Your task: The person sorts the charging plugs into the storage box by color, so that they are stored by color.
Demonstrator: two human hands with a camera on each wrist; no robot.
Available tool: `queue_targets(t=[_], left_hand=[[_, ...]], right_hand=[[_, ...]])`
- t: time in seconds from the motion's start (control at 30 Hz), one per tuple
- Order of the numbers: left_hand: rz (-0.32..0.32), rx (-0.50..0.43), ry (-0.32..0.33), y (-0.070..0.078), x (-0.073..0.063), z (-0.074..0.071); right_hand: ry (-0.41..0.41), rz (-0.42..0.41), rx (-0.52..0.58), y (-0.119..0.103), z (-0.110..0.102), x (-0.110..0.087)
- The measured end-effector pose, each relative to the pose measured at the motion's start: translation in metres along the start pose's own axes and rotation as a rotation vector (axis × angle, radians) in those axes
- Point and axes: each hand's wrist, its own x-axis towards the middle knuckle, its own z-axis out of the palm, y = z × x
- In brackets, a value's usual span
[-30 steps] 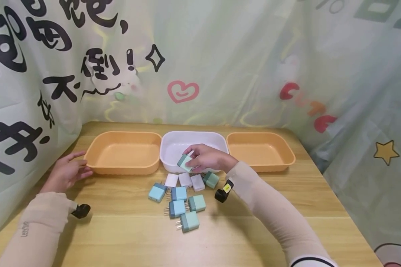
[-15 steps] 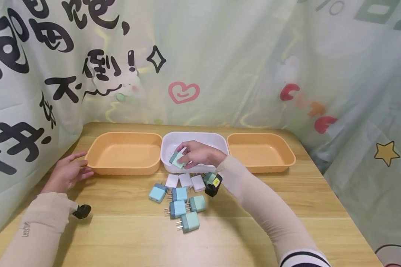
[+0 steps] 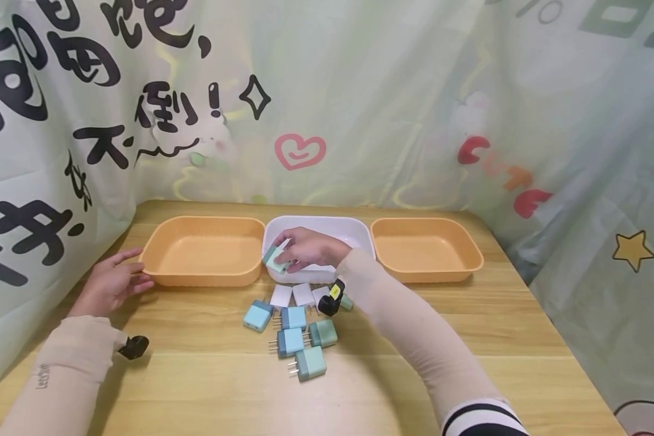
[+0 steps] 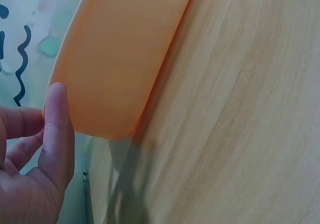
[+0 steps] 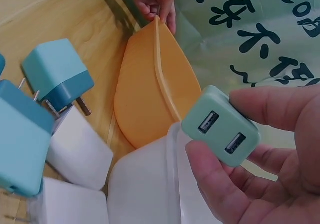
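My right hand [image 3: 307, 247] pinches a light green USB charger [image 5: 221, 126] between thumb and fingers, its two ports facing the right wrist camera. In the head view this charger is over the left end of the white tray [image 3: 327, 277]. My left hand [image 3: 109, 283] is at the left end of the left orange tray [image 3: 201, 280]; in the left wrist view its thumb and fingers [image 4: 57, 129] pinch that tray's rim. In front of the white tray lie white chargers [image 3: 281, 296], blue chargers [image 3: 258, 316] and green chargers [image 3: 310, 363], some with metal prongs showing.
A second orange tray [image 3: 425, 277] stands right of the white one, the three in a row along the back of the wooden table [image 3: 223, 387]. Behind them hangs a printed cloth [image 3: 370, 121]. My right wrist camera [image 3: 331, 298] hides part of the charger group.
My right hand has moved left with the light green charger, from over the middle of the white tray to its left end. The left hand stays at the orange tray.
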Motion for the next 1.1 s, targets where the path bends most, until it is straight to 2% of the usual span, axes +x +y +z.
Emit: queue_targets(t=[0.27,0.57,1.1], left_hand=[[-0.003,0.027,0.003,0.0,-0.001,0.002],[-0.009,-0.007,-0.007,0.001,-0.001,0.002],[0.006,-0.073,-0.021,-0.001,0.0,0.0]], right_hand=[[-0.012,-0.012,0.04,-0.006,0.01,0.015],[-0.028,-0.021,0.074,-0.013,0.019,0.032],[0.059,-0.015,0.232,-0.032,0.043,0.068]])
